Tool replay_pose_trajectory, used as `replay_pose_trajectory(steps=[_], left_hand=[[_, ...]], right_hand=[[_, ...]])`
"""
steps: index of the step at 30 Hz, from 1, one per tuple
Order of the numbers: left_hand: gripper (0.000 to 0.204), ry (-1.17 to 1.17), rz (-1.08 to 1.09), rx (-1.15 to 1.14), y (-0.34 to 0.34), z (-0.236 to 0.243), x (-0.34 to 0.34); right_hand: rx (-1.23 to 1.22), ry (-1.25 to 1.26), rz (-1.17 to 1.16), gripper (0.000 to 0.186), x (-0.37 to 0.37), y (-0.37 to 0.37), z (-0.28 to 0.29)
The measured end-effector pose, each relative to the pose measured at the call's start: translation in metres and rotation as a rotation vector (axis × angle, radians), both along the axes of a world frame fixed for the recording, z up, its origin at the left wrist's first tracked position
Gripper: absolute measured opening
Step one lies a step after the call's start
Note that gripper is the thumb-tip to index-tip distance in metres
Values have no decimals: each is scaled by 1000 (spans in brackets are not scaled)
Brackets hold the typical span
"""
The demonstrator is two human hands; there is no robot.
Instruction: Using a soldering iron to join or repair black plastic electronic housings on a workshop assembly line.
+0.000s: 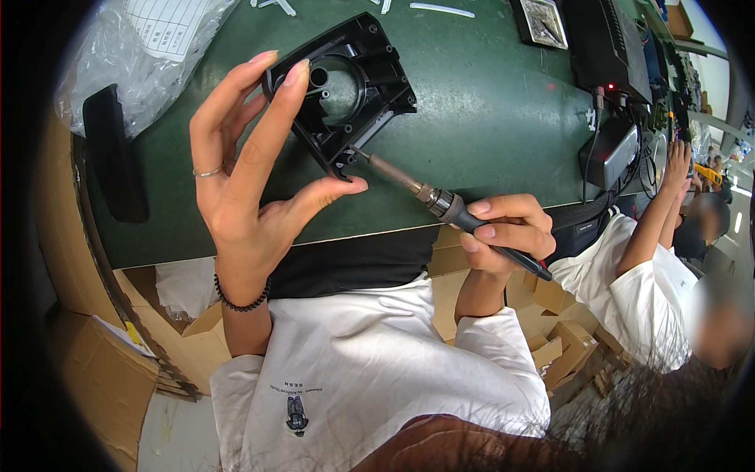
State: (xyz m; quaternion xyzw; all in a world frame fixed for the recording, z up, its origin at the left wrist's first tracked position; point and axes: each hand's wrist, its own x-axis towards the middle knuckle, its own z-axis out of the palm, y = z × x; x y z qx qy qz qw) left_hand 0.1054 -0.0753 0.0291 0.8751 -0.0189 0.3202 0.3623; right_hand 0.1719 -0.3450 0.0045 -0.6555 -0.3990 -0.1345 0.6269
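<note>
My left hand (255,161) grips a black plastic housing (383,69) by its left edge, fingers at the top corner and thumb at the lower one. The housing has a large round opening and several small screw posts, and it is tilted above the green table. In my right hand (511,228) is a soldering iron (444,203), held like a pen. Its metal tip points up and left and meets the housing's lower edge, near a small post; whether it touches there I cannot tell for sure.
A black curved plastic part (116,153) lies at the table's left edge beside a clear plastic bag (102,59). White strips (442,10) lie at the back. To the right stand a black powered box (602,47), a tip-cleaning tray (544,22) and cables. A co-worker (637,267) sits at the right.
</note>
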Motion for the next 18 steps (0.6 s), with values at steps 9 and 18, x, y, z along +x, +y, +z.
replay_pose_trajectory(steps=[9,18], left_hand=[[88,-17,-11,-118,-2,1,2],[81,-172,300,65,49,68,167]], right_hand=[[257,122,-151,28,-10,-3,-14],[586,407,-343,26,-13,10,-4]])
